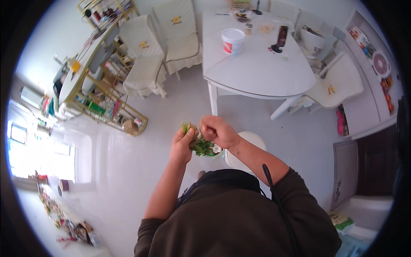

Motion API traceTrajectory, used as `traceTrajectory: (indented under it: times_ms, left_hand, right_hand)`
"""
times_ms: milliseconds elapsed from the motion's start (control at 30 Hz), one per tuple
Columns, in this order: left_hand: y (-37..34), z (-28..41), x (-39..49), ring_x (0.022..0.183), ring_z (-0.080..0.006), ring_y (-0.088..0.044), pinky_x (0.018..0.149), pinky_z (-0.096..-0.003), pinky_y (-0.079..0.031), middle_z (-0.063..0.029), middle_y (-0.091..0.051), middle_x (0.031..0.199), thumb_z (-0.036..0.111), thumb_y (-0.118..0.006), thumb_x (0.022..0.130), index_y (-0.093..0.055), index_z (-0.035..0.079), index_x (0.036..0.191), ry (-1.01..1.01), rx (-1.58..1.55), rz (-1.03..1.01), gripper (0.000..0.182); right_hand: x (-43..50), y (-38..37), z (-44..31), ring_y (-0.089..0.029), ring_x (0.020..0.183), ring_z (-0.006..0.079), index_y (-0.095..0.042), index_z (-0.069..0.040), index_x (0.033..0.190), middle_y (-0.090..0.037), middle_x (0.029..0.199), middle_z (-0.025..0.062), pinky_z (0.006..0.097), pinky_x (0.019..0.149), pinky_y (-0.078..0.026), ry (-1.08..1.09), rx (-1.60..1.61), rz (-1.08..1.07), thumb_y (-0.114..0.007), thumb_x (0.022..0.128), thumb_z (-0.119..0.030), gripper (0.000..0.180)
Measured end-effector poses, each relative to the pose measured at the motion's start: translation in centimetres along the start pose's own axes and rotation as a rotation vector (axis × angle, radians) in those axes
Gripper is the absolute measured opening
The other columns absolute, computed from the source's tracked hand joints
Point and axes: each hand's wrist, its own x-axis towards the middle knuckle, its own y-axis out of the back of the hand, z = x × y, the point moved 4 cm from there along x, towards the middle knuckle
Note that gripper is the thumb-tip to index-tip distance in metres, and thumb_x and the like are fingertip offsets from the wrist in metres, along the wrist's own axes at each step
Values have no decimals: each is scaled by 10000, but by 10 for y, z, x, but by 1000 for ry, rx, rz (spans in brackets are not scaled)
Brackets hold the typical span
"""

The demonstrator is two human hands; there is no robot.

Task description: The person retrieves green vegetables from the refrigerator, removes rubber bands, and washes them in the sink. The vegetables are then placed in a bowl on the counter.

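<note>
My left hand (184, 141) is closed around a small bunch of green leafy stems (186, 127), whose ends stick out past the thumb. Close beside it on the right is my right hand (218, 130), its fingers curled; whether a piece of stem is between them cannot be told. Below both hands a container (215, 156) with a pale rim, partly hidden, holds dark green leaves (203, 147) and something white. A round white stool top (247, 149) shows under my right forearm.
Ahead stands a white table (257, 75) with a white plastic bucket (233, 41), a phone on a stand (282, 37) and a bowl (243, 16). Covered chairs (144, 66) flank it. A gold-framed shelf unit (109, 110) stands at the left, a cabinet (366, 93) at the right.
</note>
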Motion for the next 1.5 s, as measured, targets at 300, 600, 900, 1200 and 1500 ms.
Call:
traceTrajectory:
  times_ms: [300,600,900,1200,1500]
  left_hand:
    - [2,0,-2,544,-47,-308,503,-196,-291,8,-471,760,167,-471,884,-488,69,854,83,-107,-65,104]
    - [0,6,-4,563,-36,-352,494,-195,-309,49,-447,645,189,-525,858,-563,31,893,90,171,-43,166]
    - [-6,15,-3,603,-24,-422,508,-184,-329,53,-490,682,158,-553,834,-570,38,912,-84,277,-4,144]
    - [4,10,5,588,-50,-465,507,-201,-370,21,-517,664,114,-558,798,-578,21,824,53,347,10,99]
    - [-3,10,9,582,-52,-488,496,-204,-388,7,-545,685,101,-554,819,-580,1,822,99,305,-92,103]
  right_hand:
    - [6,36,-26,-334,468,33,-548,-47,739,-450,594,-16,172,408,-234,229,-479,496,-499,821,-154,143]
    - [8,8,-38,-398,561,32,-587,-21,850,-490,640,-24,180,506,-338,73,-693,133,-499,803,-93,123]
    - [6,-1,-36,-417,546,49,-581,-30,788,-470,610,-29,212,500,-348,87,-1028,76,-626,731,-116,112]
    - [-5,-28,-39,-528,609,274,-514,-59,711,-498,713,91,363,540,-436,532,-1740,-92,-554,703,-128,81]
    - [-6,-28,-43,-519,530,229,-490,-74,628,-466,629,51,339,438,-416,752,-1854,-156,-550,623,-94,64]
